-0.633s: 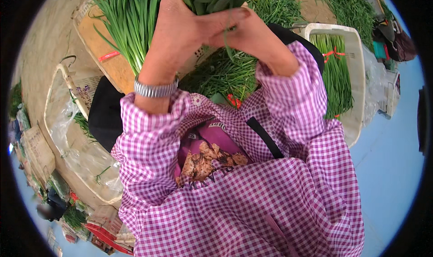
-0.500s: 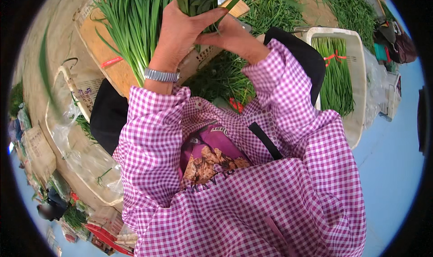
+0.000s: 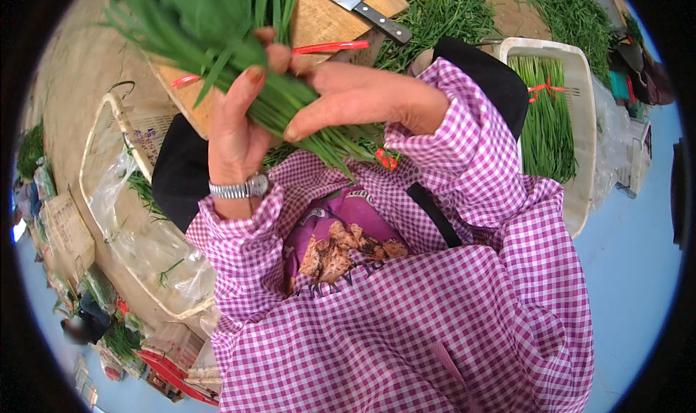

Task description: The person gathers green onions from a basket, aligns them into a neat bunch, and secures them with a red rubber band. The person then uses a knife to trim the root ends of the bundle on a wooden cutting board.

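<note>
My left hand (image 3: 237, 130), below a metal wristwatch, grips a bunch of long green leafy stalks (image 3: 279, 101) lying diagonally, tips toward the upper left. My right hand (image 3: 366, 98) has its thumb and fingers around the same bunch, near its lower stalks. Behind it is a wooden board (image 3: 391, 0) bearing more long greens and a cleaver (image 3: 380, 22) with a dark handle. A bright red strip (image 3: 337, 46) lies just above my right hand. The bunch hides part of the board and some of my left fingers.
A white basket (image 3: 583, 130) at right holds greens tied with red. Another white basket (image 3: 89, 159), with plastic inside, stands at left. Loose greens (image 3: 453, 14) pile up behind the board. A person in dark clothing (image 3: 94, 319) is at the far left among cartons and produce.
The bunch has come down and tipped over toward the upper left, with both hands lower around it. The cleaver on the board has come into fuller view.
</note>
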The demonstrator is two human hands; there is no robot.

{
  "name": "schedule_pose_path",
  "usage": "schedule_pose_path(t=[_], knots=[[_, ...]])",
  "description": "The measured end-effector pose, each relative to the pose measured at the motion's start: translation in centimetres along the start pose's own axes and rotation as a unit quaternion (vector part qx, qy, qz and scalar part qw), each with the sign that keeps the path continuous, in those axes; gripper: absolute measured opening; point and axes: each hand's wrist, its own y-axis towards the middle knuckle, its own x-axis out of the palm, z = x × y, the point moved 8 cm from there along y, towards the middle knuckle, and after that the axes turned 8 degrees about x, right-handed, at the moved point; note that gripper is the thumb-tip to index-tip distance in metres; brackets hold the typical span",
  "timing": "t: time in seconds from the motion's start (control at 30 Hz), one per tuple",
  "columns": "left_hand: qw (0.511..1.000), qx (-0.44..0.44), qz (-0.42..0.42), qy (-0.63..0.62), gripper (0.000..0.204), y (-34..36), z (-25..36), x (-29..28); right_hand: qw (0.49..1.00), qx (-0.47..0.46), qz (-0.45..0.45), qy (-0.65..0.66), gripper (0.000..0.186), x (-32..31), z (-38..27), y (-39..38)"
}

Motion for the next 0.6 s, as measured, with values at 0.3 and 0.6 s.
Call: schedule_pose_path(t=[0.3, 0.6], knots=[[0.958, 0.088, 0.179, -0.204, 0.014, -8.6, 4.8, -7.9, 0.951, -0.034, 0.24, 0.192, 0.041, 4.9, 2.0, -2.2], [0.917, 0.125, 0.26, -0.277, 0.007, -13.9, 4.9, -12.7, 0.854, -0.277, 0.378, -0.228, 0.025, 9.8, -3.0, -6.7]])
